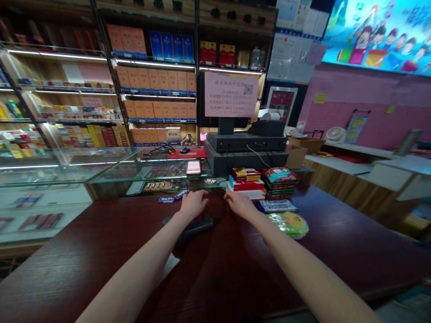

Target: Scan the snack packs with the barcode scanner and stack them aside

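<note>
Mid-frame, half-curled left hand (pixel 194 204) by the scanner (pixel 198 225) and right hand (pixel 241 205) by the boxes (pixel 249 185), holds unclear, seem pre-grasp; lifting would need firmer grip.

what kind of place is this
Most likely a shop's checkout counter. A point-of-sale terminal stands at the back, what looks like a barcode scanner lies on the dark wooden counter, and lit wall shelves behind hold rows of boxes.

Pink sign (pixel 230 95) on the monitor (pixel 240 122) seemingly shows 200, 300, 500.
</note>
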Demonstrator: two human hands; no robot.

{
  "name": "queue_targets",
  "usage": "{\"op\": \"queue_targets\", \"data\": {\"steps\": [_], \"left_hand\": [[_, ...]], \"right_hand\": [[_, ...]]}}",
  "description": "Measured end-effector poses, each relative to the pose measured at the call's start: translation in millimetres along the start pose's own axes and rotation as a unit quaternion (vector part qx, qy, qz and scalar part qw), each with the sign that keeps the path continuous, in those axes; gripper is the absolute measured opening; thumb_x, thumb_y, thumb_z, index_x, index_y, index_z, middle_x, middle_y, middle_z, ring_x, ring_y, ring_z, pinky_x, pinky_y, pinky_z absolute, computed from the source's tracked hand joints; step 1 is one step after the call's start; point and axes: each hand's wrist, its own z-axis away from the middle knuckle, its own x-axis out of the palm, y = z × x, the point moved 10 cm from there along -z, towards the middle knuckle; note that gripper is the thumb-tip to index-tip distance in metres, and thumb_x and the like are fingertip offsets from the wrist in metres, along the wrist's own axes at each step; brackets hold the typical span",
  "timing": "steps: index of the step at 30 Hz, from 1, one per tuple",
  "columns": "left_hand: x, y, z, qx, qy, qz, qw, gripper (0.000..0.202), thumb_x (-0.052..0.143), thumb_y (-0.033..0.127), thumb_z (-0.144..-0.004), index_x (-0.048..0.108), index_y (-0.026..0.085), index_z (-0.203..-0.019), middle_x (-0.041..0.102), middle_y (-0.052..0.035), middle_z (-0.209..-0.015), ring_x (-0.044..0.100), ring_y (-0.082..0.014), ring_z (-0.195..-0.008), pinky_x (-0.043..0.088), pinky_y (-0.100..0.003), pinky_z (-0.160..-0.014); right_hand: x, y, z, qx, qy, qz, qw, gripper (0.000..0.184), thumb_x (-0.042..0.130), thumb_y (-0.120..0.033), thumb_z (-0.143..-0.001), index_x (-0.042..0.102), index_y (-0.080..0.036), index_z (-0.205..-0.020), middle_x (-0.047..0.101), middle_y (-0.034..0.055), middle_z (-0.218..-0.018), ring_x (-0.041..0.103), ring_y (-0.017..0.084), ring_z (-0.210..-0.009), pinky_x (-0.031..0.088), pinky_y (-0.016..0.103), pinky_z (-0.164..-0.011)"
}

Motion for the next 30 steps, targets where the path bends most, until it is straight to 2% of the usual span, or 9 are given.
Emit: {"op": "queue_targets", "data": {"steps": [9,12,16,20,26,30], "left_hand": [[-28.4,-78,-5,-0.072,0.008,-0.010,0.997,0.036,0.049,0.038,-0.093,0.067,0.029,-0.123,0.071,-0.0060,-0.124,0.063,-0.0293,-0.118,0.046,-0.045,-0.098],[-28.3,-102,-6,-0.094,0.002,-0.016,0.995,0.036,0.048,0.041,-0.093,0.067,0.030,-0.122,0.070,-0.0061,-0.126,0.063,-0.0296,-0.119,0.046,-0.043,-0.097],[-21.2,-128,-4,-0.121,-0.002,-0.031,0.992,0.036,0.051,0.036,-0.092,0.065,0.031,-0.125,0.071,-0.0072,-0.124,0.064,-0.0301,-0.117,0.046,-0.044,-0.096],[-10.9,-139,-3,-0.130,0.009,-0.049,0.990,0.039,0.054,0.038,-0.091,0.062,0.031,-0.129,0.071,-0.0087,-0.123,0.061,-0.0310,-0.120,0.043,-0.046,-0.100],[4.1,-145,-6,-0.131,0.030,-0.071,0.988,0.054,0.060,0.039,-0.087,0.051,0.026,-0.138,0.068,-0.0130,-0.127,0.055,-0.0313,-0.127,0.030,-0.051,-0.112],[9.1,-143,-8,-0.119,0.036,-0.071,0.990,0.047,0.060,0.038,-0.088,0.053,0.026,-0.133,0.068,-0.0108,-0.128,0.053,-0.0311,-0.129,0.023,-0.055,-0.115]], "right_hand": [[19,-38,-20,-0.036,-0.009,-0.031,0.999,0.031,0.046,-0.018,-0.096,0.070,-0.027,-0.115,0.075,0.0041,-0.115,0.067,0.021,-0.111,0.043,0.032,-0.096],[28,-48,-28,-0.045,-0.017,-0.038,0.998,0.033,0.046,-0.018,-0.097,0.070,-0.028,-0.117,0.075,0.0029,-0.116,0.067,0.020,-0.112,0.042,0.033,-0.100],[38,-59,-36,-0.055,-0.024,-0.043,0.997,0.035,0.043,-0.020,-0.098,0.069,-0.029,-0.120,0.074,0.0027,-0.120,0.066,0.021,-0.115,0.042,0.036,-0.101],[46,-69,-42,-0.064,-0.033,-0.044,0.996,0.036,0.042,-0.022,-0.099,0.068,-0.028,-0.123,0.073,0.0031,-0.123,0.066,0.022,-0.116,0.043,0.036,-0.100],[59,-78,-48,-0.066,-0.046,-0.043,0.996,0.037,0.041,-0.023,-0.099,0.066,-0.029,-0.127,0.071,0.0034,-0.127,0.064,0.023,-0.119,0.042,0.037,-0.101],[64,-81,-48,-0.067,-0.051,-0.048,0.995,0.039,0.042,-0.023,-0.098,0.064,-0.029,-0.129,0.070,0.0033,-0.129,0.063,0.023,-0.120,0.042,0.039,-0.102]]}}
